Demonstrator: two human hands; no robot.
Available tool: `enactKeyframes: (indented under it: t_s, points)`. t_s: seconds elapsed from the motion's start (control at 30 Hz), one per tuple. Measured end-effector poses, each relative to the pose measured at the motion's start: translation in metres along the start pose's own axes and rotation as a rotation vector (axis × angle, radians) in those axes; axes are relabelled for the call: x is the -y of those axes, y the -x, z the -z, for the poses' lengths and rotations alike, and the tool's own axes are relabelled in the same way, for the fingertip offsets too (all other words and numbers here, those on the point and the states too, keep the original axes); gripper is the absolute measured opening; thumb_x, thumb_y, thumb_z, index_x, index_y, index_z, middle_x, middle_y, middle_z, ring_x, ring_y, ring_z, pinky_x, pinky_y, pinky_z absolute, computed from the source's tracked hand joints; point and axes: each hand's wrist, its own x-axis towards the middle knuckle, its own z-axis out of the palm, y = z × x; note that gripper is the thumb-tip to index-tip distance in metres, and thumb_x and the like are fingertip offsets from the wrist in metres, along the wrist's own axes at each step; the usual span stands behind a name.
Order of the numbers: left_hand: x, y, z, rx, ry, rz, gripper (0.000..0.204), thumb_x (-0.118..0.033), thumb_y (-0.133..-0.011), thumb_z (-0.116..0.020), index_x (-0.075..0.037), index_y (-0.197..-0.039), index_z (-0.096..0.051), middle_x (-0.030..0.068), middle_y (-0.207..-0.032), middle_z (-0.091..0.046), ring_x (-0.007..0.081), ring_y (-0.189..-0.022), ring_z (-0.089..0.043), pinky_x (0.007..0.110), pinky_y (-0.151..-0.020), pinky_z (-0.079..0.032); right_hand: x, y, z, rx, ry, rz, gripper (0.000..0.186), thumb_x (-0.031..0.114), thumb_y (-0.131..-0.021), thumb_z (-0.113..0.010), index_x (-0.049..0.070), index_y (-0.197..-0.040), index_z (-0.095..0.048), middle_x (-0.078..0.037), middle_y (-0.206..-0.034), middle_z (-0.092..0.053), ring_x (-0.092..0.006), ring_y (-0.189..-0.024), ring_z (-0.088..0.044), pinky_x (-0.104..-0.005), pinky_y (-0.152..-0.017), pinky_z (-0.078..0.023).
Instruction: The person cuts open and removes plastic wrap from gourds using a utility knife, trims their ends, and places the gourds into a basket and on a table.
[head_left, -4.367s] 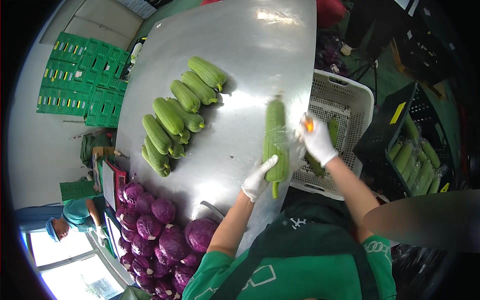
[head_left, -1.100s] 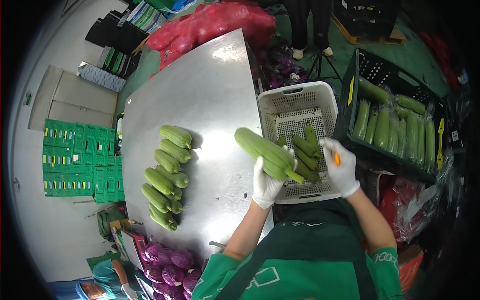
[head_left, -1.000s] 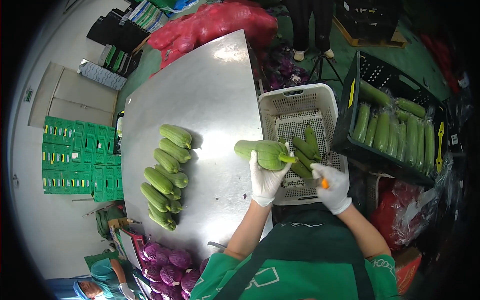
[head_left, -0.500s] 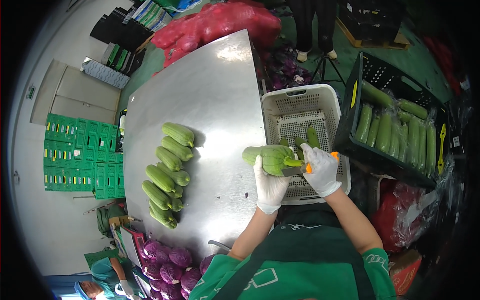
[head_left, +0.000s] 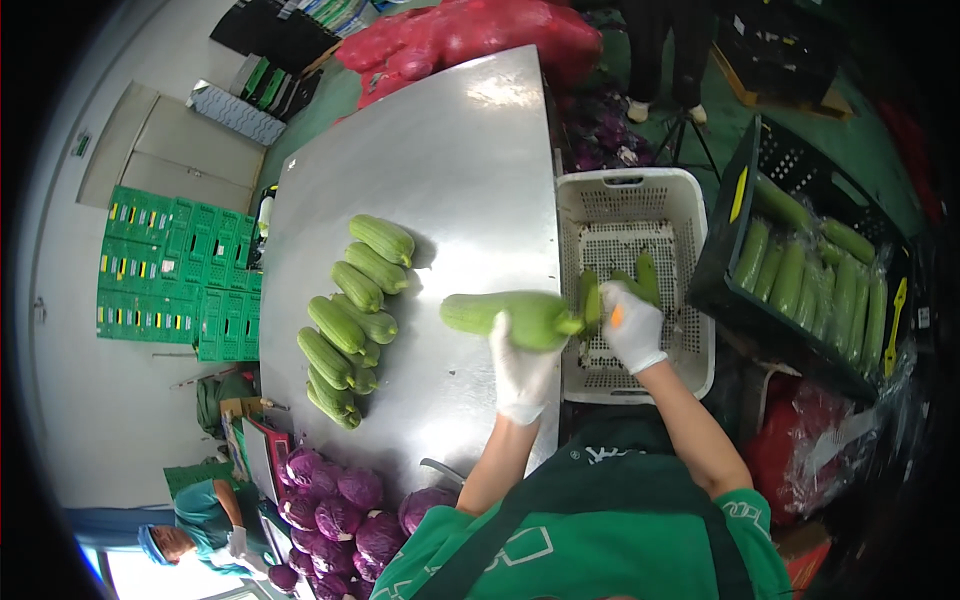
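Note:
My left hand, in a white glove, grips a plump green ridged gourd lying crosswise in the air over the steel table's right edge, its stem pointing right. Just right of the stem, my gloved right hand is closed on an orange-handled knife over a white perforated plastic basket; the blade is too blurred to make out. A few slimmer green vegetables lie in that basket. A slanting row of several similar gourds rests on the steel table.
A dark crate of bagged gourds stands right. Purple cabbages pile up lower left, near another person. Green crates are stacked left. Red mesh sacks and someone's legs are beyond the table.
Half a second ago the knife was at the gourd's stem. Now my left hand has shifted the gourd leftward over the table, leaving my right hand beside it above the basket.

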Motion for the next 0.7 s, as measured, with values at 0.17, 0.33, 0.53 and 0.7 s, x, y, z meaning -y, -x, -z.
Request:
enactKeyframes:
  t_s: [0.17,0.33,0.53,0.7]
  points:
    - [-0.034,0.036,-0.003,-0.067,0.084,-0.058,0.061,-0.036,-0.082,-0.067,-0.004,-0.129,-0.043,0.0178,-0.122,-0.049,0.0330,-0.113,-0.050,0.053,-0.100,-0.043,-0.012,-0.005,0.013,-0.067,-0.028,-0.127,0.016,0.020,-0.089,-0.059,0.008,-0.096,-0.067,-0.021,-0.074,-0.064,-0.0383,-0.067,-0.063,-0.0418,-0.058,-0.050]
    - [-0.053,0.022,0.012,0.070,0.463,0.126,0.070,-0.041,-0.080,-0.066,-0.001,-0.131,-0.040,0.0173,-0.119,-0.048,0.0316,-0.111,-0.050,0.053,-0.098,-0.043,0.044,0.010,0.008,0.425,-0.790,-0.392,0.014,0.013,-0.092,-0.057,0.002,-0.095,-0.065,-0.001,-0.063,-0.057,-0.0069,-0.054,-0.052,-0.0251,-0.050,-0.042]
    - [-0.046,0.017,0.013,0.067,0.400,0.023,0.063,-0.036,-0.078,-0.064,-0.004,-0.129,-0.046,0.0164,-0.116,-0.053,0.0329,-0.111,-0.052,0.055,-0.100,-0.042,0.119,0.028,0.035,0.789,-1.010,-0.417,0.026,0.024,-0.098,-0.052,0.001,-0.103,-0.063,-0.007,-0.071,-0.064,-0.0077,-0.054,-0.058,-0.0183,-0.048,-0.041]
    - [-0.051,0.016,0.036,0.139,0.361,-0.005,0.064,-0.031,-0.076,-0.065,-0.003,-0.129,-0.046,0.0192,-0.120,-0.053,0.0360,-0.117,-0.049,0.054,-0.102,-0.041,0.142,0.025,0.036,1.045,-1.066,-0.588,0.039,0.037,-0.097,-0.053,-0.001,-0.092,-0.060,-0.011,-0.072,-0.067,-0.0103,-0.053,-0.060,-0.0195,-0.044,-0.037]
